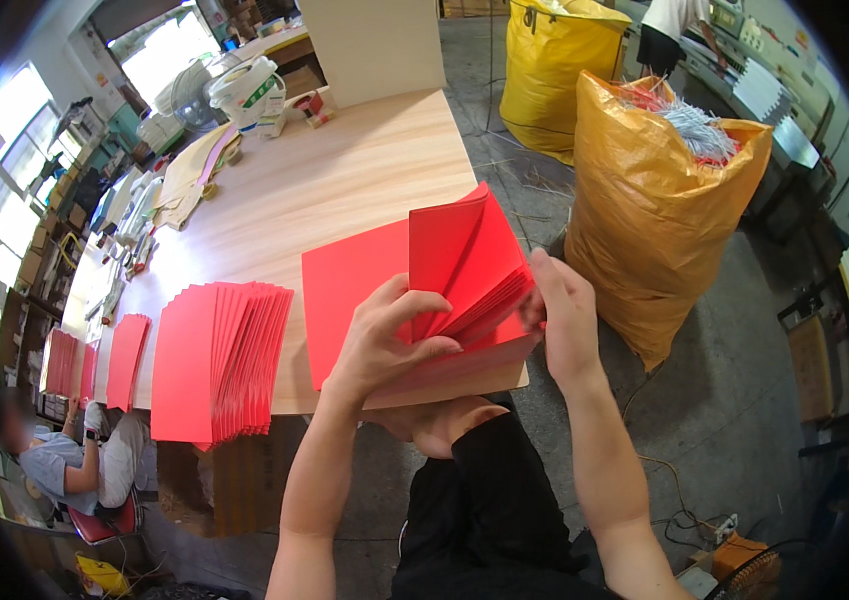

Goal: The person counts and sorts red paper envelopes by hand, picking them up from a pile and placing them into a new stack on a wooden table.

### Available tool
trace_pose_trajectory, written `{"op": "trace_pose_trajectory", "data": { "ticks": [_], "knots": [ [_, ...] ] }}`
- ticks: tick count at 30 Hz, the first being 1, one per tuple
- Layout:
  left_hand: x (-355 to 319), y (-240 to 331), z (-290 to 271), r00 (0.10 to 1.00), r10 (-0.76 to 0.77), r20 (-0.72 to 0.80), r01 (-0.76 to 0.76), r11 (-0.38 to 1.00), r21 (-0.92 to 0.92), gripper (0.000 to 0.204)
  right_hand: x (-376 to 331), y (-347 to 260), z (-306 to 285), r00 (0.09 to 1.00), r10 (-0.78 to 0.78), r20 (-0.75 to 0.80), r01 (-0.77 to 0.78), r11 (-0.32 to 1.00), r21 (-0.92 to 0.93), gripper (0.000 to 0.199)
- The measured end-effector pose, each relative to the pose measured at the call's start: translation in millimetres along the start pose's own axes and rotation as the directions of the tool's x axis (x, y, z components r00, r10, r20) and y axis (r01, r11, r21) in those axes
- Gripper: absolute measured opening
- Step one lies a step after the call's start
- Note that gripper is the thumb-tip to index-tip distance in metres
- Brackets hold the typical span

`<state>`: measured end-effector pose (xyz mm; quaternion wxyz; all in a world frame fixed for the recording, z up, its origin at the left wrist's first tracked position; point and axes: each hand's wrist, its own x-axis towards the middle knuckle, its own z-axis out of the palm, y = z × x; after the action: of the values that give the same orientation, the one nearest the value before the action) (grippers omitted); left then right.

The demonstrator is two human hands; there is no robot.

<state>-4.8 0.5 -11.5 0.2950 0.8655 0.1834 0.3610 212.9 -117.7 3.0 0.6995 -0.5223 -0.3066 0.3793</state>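
In front of me, a stack of red paper sheets lies near the table's front right corner. Above it, several red folded sheets are fanned, with one flap standing up. My left hand grips their left side, its thumb and forefinger bent around the lower edge. At the right edge of these sheets is my right hand, fingers curled in against the paper; its fingertips are partly smeared by motion. To the left, a fanned pile of red folded sheets overhangs the table's front edge.
The wooden table carries a smaller red pile, a white bucket and a tape roll. An orange sack of paper strips and a yellow sack stand to the right. A seated co-worker is at left.
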Motion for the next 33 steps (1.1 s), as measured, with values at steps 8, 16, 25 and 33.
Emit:
{"op": "trace_pose_trajectory", "data": {
  "ticks": [8, 16, 25, 33],
  "knots": [
    [-0.5, -2.8, 1.4, 0.995, 0.085, 0.053, -0.092, 0.985, 0.144, 0.062, -23.3, 24.4, -10.3, 0.756, -0.318, 0.572, 0.654, 0.41, -0.636, 0.043],
    [-1.3, 7.0, 8.2, 0.987, 0.127, 0.093, -0.15, 0.939, 0.309, 0.071, -24.1, 39.6, -17.3, 0.733, -0.342, 0.587, 0.679, 0.319, -0.661, 0.049],
    [2.1, -5.0, 14.7, 0.984, 0.149, 0.095, -0.175, 0.903, 0.392, 0.036, -23.8, 35.8, -11.4, 0.743, -0.344, 0.574, 0.668, 0.345, -0.659, 0.046],
    [6.5, 5.0, 13.6, 0.981, 0.168, 0.092, -0.191, 0.903, 0.385, 0.046, -28.4, 25.8, -48.4, 0.925, -0.38, 0.004, 0.235, 0.565, -0.791, 0.025]
  ]
}}
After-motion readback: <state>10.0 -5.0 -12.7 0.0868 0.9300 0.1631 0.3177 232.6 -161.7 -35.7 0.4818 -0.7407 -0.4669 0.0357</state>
